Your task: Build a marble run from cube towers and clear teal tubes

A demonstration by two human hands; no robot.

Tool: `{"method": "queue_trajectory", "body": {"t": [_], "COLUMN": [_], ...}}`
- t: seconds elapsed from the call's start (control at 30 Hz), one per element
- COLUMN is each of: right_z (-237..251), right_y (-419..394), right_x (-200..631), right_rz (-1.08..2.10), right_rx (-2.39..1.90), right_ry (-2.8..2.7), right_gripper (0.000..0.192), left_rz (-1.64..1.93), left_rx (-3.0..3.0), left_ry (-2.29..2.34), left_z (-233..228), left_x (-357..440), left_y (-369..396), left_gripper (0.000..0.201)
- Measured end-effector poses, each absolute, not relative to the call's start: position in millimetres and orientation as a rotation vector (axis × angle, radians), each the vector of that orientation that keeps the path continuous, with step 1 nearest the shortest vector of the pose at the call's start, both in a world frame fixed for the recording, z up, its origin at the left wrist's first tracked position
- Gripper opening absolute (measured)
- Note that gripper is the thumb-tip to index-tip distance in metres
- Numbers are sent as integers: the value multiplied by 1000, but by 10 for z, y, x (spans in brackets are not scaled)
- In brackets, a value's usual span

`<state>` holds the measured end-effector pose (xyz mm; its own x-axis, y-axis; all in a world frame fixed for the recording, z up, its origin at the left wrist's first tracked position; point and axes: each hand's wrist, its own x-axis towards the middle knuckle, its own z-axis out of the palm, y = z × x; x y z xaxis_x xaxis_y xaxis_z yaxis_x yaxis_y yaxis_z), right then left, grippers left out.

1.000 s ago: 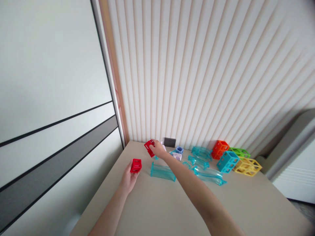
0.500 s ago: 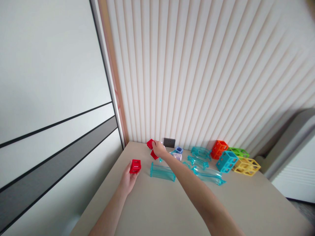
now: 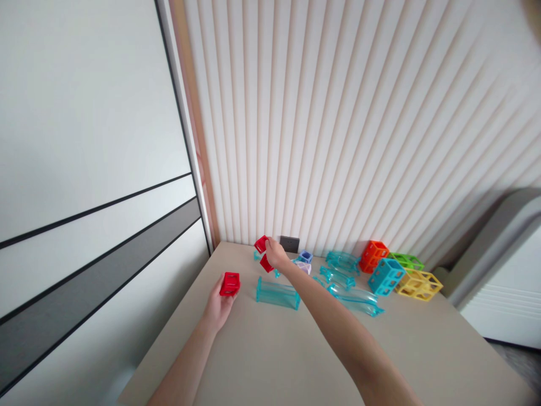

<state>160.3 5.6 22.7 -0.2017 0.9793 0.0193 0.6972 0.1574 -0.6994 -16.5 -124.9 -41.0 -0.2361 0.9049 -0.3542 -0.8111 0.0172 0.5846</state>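
Observation:
My left hand (image 3: pixel 217 306) rests on the beige table (image 3: pixel 270 361) and grips a small red open-frame cube (image 3: pixel 230 283). Farther back, near the slatted wall, my right hand (image 3: pixel 276 255) is closed on a second red frame block (image 3: pixel 262 244), tilted and lifted a little off the table. A clear turquoise tube piece (image 3: pixel 276 293) lies between the two hands. Just right of my right hand sit a pale lilac piece (image 3: pixel 303 267) and a small blue cube (image 3: pixel 306 256).
More turquoise tubes (image 3: pixel 353 299) lie right of my right arm. Orange (image 3: pixel 373 256), blue (image 3: pixel 385 276), green (image 3: pixel 406 261) and yellow (image 3: pixel 419 285) frame blocks stand at the back right. A dark socket plate (image 3: pixel 289 244) is on the wall. The table's left edge runs beside a white panel.
My right hand has lifted its red block slightly and turned it nearer the wall. My left hand has kept still with the red cube.

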Motion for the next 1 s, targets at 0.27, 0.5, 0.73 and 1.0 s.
{"method": "queue_trajectory", "body": {"t": [0.27, 0.5, 0.73, 1.0], "right_z": [144, 184, 219, 182], "right_y": [145, 162, 141, 115], "right_x": [1599, 1579, 1595, 1566], "right_rz": [920, 879, 804, 717], "right_rx": [-1637, -1658, -1683, -1680], "right_ry": [-1774, -1742, -1770, -1777], "right_gripper": [32, 33, 31, 32], "left_rz": [1574, 1342, 1259, 1219], "left_rx": [464, 910, 1073, 1254], "left_ry": [976, 1194, 1337, 1484], "left_z": [-94, 273, 195, -128], "left_x": [-242, -224, -206, 26], "left_y": [-1123, -404, -6, 86], "left_gripper": [21, 20, 16, 29]}}
